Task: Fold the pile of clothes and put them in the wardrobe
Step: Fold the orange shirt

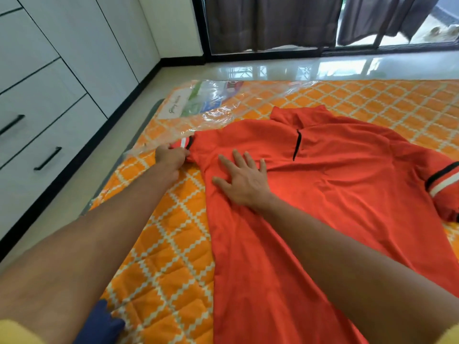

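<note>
A red polo shirt (335, 194) lies spread flat on the orange patterned mattress (161, 256), collar toward the far side. Its sleeve cuffs carry black and white stripes. My left hand (171, 156) grips the shirt's left sleeve cuff at the mattress's left side. My right hand (242, 181) rests flat with fingers spread on the shirt's chest, just right of that sleeve. The other sleeve (444, 180) lies at the far right edge of the view.
White wardrobe drawers with black handles (47, 158) line the left wall. Clear plastic wrap (198, 103) covers the mattress's far left corner. A dark blue cloth (99, 324) lies at the bottom left. Glass doors with dark curtains (273, 23) stand beyond glossy floor.
</note>
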